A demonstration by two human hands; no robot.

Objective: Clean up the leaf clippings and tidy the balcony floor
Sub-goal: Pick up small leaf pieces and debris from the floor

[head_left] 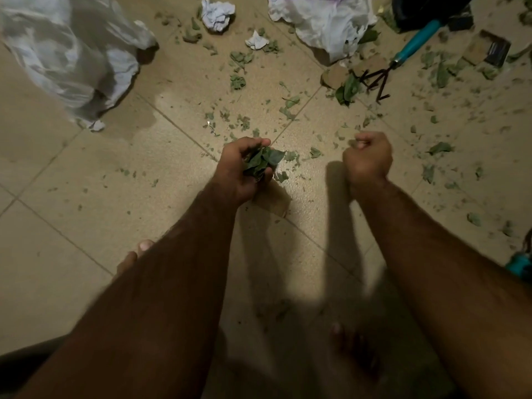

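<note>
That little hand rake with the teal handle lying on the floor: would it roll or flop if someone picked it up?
The hand rake probably stays stiff, since its handle and dark prongs look rigid. It seems unlikely to roll far: the splayed prongs rest on the floor. The prong end looks heavier, so it may tip forward if held far back.

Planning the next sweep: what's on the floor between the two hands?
Head view: between the left hand, holding a bunch of leaves, and the closed right hand, lie a few small leaf clippings on otherwise bare tile.

Tiled floor (86, 174) littered with leaf clippings (237, 82), crumpled paper (217, 13)
</note>
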